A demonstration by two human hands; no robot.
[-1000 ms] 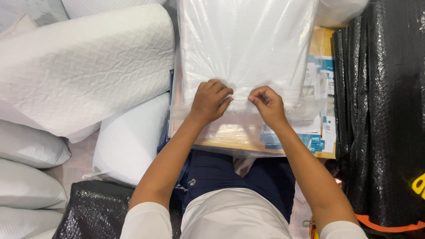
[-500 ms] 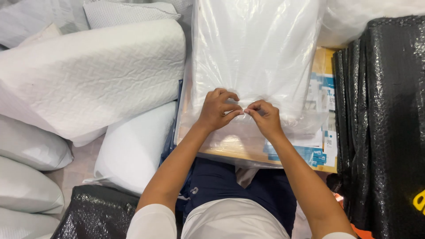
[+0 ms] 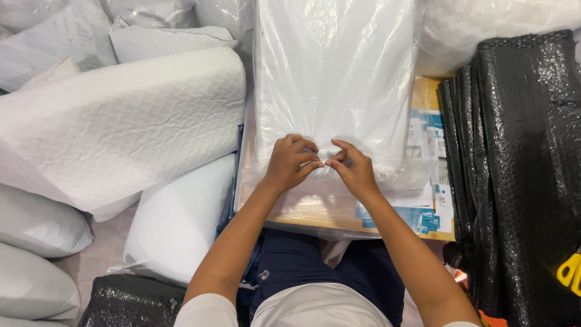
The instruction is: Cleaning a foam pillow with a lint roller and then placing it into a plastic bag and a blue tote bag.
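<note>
The left hand (image 3: 290, 162) and the right hand (image 3: 352, 166) meet at the near edge of a clear plastic bag (image 3: 336, 79) that contains a white pillow. The bag lies lengthwise on a flat cardboard sheet (image 3: 427, 97), directly in front of the person and extending away from the body. Both hands are closed in a pinch: the fingertips (image 3: 316, 163) of the left hand and those of the right hand grip a small fold of the plastic film at the middle of the bag's near end, and the two hands touch each other at that point. Loose film from the bag mouth spreads flat toward the person, over the near part of the cardboard. Printed blue-and-white paper labels (image 3: 431, 200) lie on the cardboard, just to the right of the bag. To the left, a large quilted white pillow (image 3: 121, 121) rests across several smaller white pillows (image 3: 36, 224). To the right stands a stack of black bubble-wrap bags (image 3: 520, 169).
</note>
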